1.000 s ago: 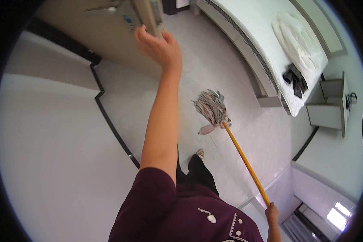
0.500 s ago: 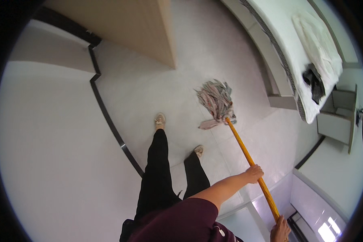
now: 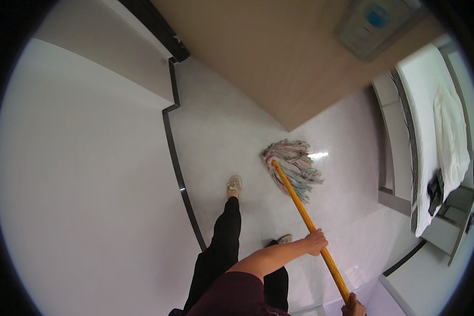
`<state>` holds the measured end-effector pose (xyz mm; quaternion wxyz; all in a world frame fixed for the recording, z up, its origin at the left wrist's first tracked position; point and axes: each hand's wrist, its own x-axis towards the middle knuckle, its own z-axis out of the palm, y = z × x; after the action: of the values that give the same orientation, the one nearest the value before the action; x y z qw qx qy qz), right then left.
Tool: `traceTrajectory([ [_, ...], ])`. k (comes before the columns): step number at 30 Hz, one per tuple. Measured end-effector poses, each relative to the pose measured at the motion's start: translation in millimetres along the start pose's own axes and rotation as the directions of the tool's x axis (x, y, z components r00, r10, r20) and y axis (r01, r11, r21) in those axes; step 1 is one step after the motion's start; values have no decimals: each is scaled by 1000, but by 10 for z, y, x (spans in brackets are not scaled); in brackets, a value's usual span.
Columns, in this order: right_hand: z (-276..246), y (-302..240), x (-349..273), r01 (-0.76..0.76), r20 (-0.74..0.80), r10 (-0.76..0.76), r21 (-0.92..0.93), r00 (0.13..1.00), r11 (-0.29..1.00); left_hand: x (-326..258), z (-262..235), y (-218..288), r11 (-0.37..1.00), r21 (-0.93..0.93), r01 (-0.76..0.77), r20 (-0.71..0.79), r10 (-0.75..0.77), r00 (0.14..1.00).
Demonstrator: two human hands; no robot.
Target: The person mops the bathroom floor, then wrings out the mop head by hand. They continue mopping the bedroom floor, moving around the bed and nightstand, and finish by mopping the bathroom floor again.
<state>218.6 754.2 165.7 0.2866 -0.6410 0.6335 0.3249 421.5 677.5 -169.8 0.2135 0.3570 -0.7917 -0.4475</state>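
A string mop's head, made of pinkish and grey-green cloth strips, lies on the pale floor. Its strips fan out to the right of where the yellow wooden handle joins. Partway up that handle, my left hand is wrapped round it, the bare forearm stretched from a maroon sleeve. At the lower edge my right hand grips the handle nearer its upper end; that hand is partly cut off. My feet in light shoes stand left of the mop, one shoe ahead of the other.
A wooden door-like panel juts in just beyond the mop head. On the left runs a white wall with a dark skirting strip. To the right stands a bed with white bedding and a black item, beside a small cabinet.
The mop head has shifted against the floor, its strips now trailing right instead of away from me. The panel looms closer, and my feet have moved forward. Both hands stay on the handle.
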Motion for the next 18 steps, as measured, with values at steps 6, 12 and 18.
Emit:
traceTrajectory([
  [6, -301, -1622, 1624, 119, -9, -119, -11, 993, 993, -451, -1965, -1725, 969, 221, 107, 115, -135, 984],
  [12, -661, -4020, 3307, 336, 11, -347, 220, 938, 916, -1428, -3959, -3584, 630, 675, 384, -115, -425, 898],
  [18, -927, -5811, 3955, 257, 220, -432, 546, 874, 798, -2076, -5273, -4283, 148, 658, 738, -369, -792, 487],
])
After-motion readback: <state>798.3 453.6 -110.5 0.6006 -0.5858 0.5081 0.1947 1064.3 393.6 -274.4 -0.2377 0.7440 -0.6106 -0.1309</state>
